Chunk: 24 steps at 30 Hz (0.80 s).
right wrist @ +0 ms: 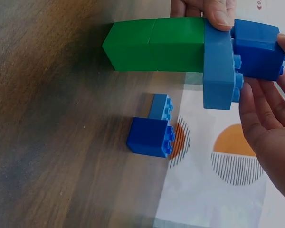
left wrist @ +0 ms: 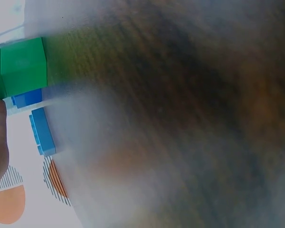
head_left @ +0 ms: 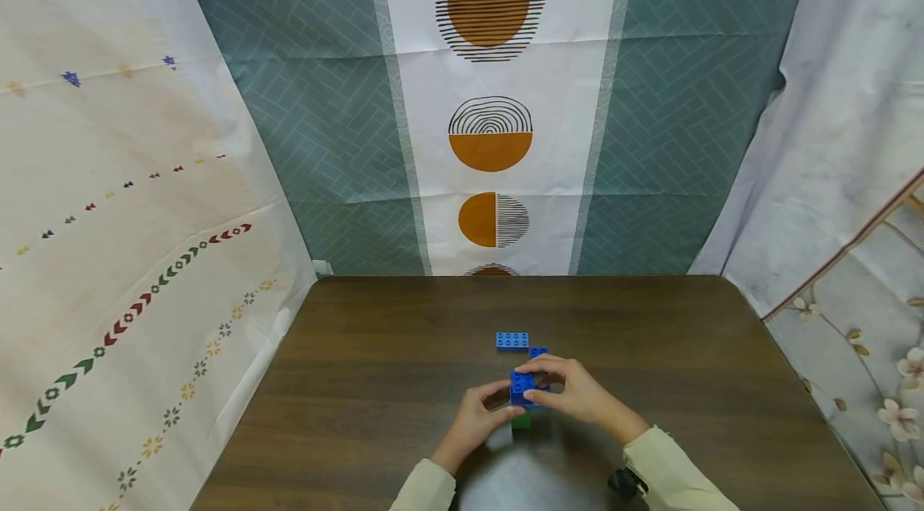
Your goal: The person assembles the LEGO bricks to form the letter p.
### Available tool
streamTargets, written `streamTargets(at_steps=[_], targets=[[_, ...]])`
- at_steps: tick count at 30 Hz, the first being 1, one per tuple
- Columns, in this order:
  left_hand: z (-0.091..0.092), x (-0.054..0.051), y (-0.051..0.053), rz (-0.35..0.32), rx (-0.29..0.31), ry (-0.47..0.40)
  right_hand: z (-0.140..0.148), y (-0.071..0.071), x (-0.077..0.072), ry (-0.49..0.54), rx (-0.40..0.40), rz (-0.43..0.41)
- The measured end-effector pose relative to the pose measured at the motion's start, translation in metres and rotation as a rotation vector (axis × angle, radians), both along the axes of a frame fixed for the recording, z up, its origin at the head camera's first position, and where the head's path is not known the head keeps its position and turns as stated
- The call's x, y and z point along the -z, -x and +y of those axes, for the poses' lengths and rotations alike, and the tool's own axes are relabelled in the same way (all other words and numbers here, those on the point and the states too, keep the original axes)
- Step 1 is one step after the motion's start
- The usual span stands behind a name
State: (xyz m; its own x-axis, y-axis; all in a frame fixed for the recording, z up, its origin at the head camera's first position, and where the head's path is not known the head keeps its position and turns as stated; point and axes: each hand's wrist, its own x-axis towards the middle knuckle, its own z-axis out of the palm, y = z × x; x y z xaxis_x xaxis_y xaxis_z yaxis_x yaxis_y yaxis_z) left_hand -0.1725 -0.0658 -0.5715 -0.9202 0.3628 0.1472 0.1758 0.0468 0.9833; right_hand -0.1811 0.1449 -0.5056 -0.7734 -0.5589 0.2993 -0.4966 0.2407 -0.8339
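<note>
Two green bricks (right wrist: 178,45), one on the other, carry a light blue brick (right wrist: 217,76) laid across their top. Over that brick is a dark blue brick (head_left: 521,387), which my right hand (head_left: 573,392) pinches between thumb and fingers. A narrow gap shows between the two blue bricks in the right wrist view, with studs visible beside it. My left hand (head_left: 475,419) grips the stack from the left, its thumb (right wrist: 219,16) lying on the light blue brick. Much of the left hand is outside the left wrist view.
Beyond the stack, another light blue brick (head_left: 512,341) and another dark blue brick (head_left: 537,352) stand on the brown wooden table (head_left: 375,383). Patterned cloths hang behind the table and at both sides. A dark wrist strap (head_left: 626,484) is at the right sleeve.
</note>
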Motion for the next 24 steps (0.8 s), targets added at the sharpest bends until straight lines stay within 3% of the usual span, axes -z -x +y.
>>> streamTargets(at_steps=[1,8,18,24], targets=[[-0.0002,0.0041,0.0017,0.003,0.002,-0.001,-0.0006,0.0000,-0.0007,-0.005,0.001,0.006],[0.0011,0.0043,0.0038,0.012,0.000,0.019,0.0002,0.0019,0.0022,-0.005,-0.001,0.036],[0.0006,0.0062,0.0042,0.000,-0.004,0.019,-0.0011,-0.0012,0.0042,-0.061,0.048,-0.044],[-0.0001,0.0066,0.0037,-0.003,0.005,-0.003,-0.0015,-0.0013,0.0035,-0.054,0.053,-0.044]])
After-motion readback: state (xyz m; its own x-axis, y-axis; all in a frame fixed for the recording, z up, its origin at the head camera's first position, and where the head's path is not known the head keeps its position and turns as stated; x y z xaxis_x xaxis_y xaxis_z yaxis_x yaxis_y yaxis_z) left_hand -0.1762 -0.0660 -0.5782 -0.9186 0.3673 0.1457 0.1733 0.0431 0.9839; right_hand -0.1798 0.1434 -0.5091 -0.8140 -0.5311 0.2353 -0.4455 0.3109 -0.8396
